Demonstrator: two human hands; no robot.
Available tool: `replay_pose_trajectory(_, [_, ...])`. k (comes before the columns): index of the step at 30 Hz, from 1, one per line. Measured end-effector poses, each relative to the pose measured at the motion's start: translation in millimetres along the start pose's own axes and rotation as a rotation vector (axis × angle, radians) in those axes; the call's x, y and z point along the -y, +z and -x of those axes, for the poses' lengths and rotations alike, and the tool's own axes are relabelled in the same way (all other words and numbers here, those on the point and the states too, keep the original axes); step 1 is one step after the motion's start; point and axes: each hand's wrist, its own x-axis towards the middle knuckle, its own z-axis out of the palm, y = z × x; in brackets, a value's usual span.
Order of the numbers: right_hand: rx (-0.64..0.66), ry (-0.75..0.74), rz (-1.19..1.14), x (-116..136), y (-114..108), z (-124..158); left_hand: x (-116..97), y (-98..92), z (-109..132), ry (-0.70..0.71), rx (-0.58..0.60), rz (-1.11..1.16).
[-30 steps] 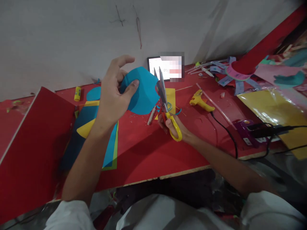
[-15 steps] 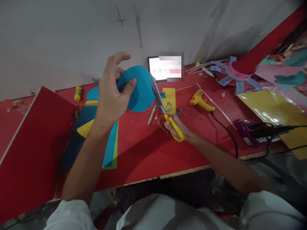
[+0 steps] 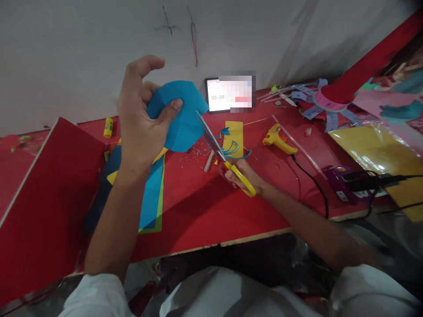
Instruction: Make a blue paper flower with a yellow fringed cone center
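Note:
My left hand [image 3: 145,110] pinches a roughly rounded piece of blue paper [image 3: 188,125] between thumb and fingers, held up above the table. My right hand [image 3: 243,171] is closed round the yellow handles of a pair of scissors [image 3: 214,145]. The blades point up and left, their tips at the right edge of the blue paper; whether they touch it I cannot tell. Below the blades lie thin blue paper offcuts [image 3: 234,149], a yellow paper piece [image 3: 233,127] and a small pale stick-like thing [image 3: 209,161].
On the red table [image 3: 205,207] are a yellow glue gun [image 3: 279,140] with a black cord, a purple power strip [image 3: 343,182] and a glue stick [image 3: 108,127]. A tablet [image 3: 218,99] leans against the wall. Coloured sheets [image 3: 152,202] and a red board [image 3: 42,202] are at left.
My left hand has moved left and slightly up with the blue paper, turning it. The scissors' tips have shifted a little left; my right hand stays almost in place.

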Motion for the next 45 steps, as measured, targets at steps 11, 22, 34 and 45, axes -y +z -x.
replay_pose_trajectory(11, [0.017,0.015,0.059,6.9,-1.0,-0.7,3.3,-3.5,-1.4,-0.007,0.013,0.003])
replay_pose_trajectory(22, [-0.030,0.021,0.010,-0.2,0.7,0.7,4.4,0.4,-0.7,0.020,-0.023,-0.011])
replay_pose_trajectory(34, [-0.080,0.013,-0.022,4.9,1.2,1.3,3.7,2.4,3.6,-0.082,0.034,-0.016])
replay_pose_trajectory(45, [-0.140,-0.016,-0.114,-0.3,3.8,0.4,1.9,14.7,7.7,-0.162,0.007,0.091])
